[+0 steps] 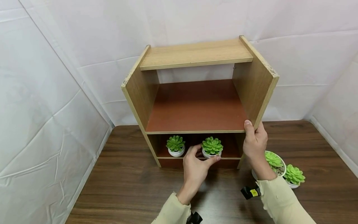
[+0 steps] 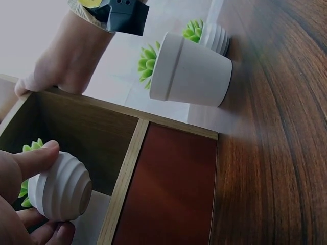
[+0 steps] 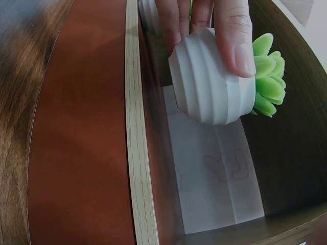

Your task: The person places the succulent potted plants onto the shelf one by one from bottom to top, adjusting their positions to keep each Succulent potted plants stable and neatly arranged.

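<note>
My left hand (image 1: pixel 195 166) pinches a small potted succulent (image 1: pixel 212 145) at the front of the lower compartment of a wooden shelf unit (image 1: pixel 195 105). Its ribbed white pot (image 2: pixel 61 189) sits between thumb and fingers, tilted in the left wrist view. In the right wrist view the thumb presses the side of the same pot (image 3: pixel 212 81), its base lifted off the compartment floor. My right hand (image 1: pixel 255 143) grips the front edge of the right side panel, thumb on the inner face. A second small succulent (image 1: pixel 176 145) stands to the left in the same compartment.
On the brown wood table (image 1: pixel 120 186), right of the unit, stand a larger white pot (image 2: pixel 196 71) with a succulent and a small potted succulent (image 1: pixel 293 175). Paper (image 3: pixel 214 173) lies on the lower compartment's floor. White sheeting (image 1: pixel 84 46) hangs behind and on both sides.
</note>
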### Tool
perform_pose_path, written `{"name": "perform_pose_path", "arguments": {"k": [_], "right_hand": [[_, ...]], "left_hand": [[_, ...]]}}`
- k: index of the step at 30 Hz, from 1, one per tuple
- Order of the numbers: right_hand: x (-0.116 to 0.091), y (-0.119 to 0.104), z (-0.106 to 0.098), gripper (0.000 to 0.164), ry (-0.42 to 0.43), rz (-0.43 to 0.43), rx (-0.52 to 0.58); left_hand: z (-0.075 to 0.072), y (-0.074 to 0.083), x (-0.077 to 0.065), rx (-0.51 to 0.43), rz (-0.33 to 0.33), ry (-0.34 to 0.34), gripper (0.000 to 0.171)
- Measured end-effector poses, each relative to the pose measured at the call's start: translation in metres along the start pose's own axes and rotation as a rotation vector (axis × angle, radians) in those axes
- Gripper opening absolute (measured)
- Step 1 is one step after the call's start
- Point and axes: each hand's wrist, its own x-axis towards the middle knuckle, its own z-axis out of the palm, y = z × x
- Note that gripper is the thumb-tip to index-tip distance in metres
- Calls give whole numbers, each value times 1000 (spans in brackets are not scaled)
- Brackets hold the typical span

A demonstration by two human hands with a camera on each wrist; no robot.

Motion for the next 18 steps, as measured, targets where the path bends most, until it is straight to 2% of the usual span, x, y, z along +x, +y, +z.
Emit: {"name": "perform_pose_path", "arguments": {"k": [12,18], "right_hand": [[0,1,0,26,1,1,3],[1,0,0,26,-4,0,1]], "left_hand": [[2,0,6,71,-3,-13,62],[4,-1,8,74,7,-13,60]]}}
